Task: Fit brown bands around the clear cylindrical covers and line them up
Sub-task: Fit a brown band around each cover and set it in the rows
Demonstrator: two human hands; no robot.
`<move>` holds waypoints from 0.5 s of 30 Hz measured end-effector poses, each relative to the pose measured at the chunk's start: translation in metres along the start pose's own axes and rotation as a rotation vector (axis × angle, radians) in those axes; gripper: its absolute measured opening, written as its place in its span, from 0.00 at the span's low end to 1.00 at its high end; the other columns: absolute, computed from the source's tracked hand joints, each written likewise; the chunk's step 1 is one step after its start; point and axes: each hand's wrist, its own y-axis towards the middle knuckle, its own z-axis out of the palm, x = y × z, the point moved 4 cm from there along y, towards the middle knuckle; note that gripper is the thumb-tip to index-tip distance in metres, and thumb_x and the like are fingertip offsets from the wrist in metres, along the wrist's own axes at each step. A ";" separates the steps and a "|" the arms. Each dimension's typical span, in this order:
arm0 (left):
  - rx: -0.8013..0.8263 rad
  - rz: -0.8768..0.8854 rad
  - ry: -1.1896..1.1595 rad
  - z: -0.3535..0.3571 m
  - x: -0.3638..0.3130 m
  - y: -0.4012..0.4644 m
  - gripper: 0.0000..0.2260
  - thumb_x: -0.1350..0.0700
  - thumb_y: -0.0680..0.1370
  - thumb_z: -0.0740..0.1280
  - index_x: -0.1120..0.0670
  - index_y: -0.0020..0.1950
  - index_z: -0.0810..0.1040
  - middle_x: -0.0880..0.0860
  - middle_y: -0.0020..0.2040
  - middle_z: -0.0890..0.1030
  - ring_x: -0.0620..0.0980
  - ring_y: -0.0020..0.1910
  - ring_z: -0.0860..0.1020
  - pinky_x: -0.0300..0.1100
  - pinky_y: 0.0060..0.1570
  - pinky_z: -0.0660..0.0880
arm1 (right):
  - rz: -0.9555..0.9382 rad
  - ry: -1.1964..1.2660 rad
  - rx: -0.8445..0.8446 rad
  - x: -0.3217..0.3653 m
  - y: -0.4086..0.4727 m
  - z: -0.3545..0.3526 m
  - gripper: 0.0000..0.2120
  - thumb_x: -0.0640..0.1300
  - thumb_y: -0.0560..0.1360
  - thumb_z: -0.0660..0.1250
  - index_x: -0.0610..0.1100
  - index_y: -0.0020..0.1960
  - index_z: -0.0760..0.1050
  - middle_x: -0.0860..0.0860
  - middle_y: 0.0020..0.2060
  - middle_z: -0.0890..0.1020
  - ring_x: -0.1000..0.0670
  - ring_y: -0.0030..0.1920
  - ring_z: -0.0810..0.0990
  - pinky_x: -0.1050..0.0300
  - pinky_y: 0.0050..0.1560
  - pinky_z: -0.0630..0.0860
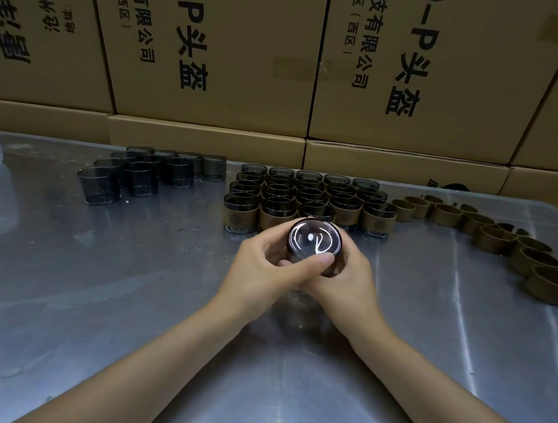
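Both hands are holding one smoky clear cylindrical plastic cover (315, 239) just above the polished steel worktop (124, 298), near its middle and just in front of the finished block. The left hand (265, 265) is gripping it from the side, thumb laid across the near wall; the right hand (347, 273) is curling round the other side. A brown band is showing only faintly under the fingers, so its seating cannot be confirmed.

Judgement: the band is being pressed into place. Even squeezing all round, with the band edge level, should be keeping it square.

The banded covers (309, 200) are standing in rows towards the far edge. Unbanded clear covers (136, 175) are waiting far left; loose brown bands (495, 237) are trailing towards the right edge. Stacked cardboard cartons (218, 50) are backing the worktop.
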 end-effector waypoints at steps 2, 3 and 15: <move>0.057 -0.060 -0.081 -0.005 0.002 0.002 0.17 0.58 0.70 0.73 0.55 0.59 0.81 0.49 0.53 0.85 0.43 0.54 0.82 0.32 0.50 0.76 | 0.023 0.059 0.040 -0.001 0.001 -0.001 0.23 0.33 0.63 0.78 0.50 0.54 0.79 0.51 0.47 0.85 0.54 0.49 0.83 0.58 0.49 0.79; 0.073 -0.100 -0.122 -0.007 0.004 0.003 0.19 0.56 0.70 0.72 0.55 0.60 0.80 0.50 0.54 0.85 0.45 0.56 0.81 0.33 0.52 0.76 | 0.028 0.082 0.059 -0.001 0.001 -0.001 0.22 0.35 0.63 0.78 0.51 0.53 0.79 0.52 0.47 0.85 0.55 0.48 0.83 0.59 0.47 0.78; -0.188 -0.355 -0.269 -0.019 0.016 0.003 0.16 0.43 0.63 0.74 0.53 0.42 0.85 0.54 0.43 0.85 0.48 0.41 0.83 0.38 0.36 0.79 | -0.130 -0.193 0.125 0.000 -0.005 0.006 0.36 0.41 0.63 0.81 0.57 0.67 0.72 0.52 0.57 0.78 0.61 0.58 0.76 0.67 0.59 0.72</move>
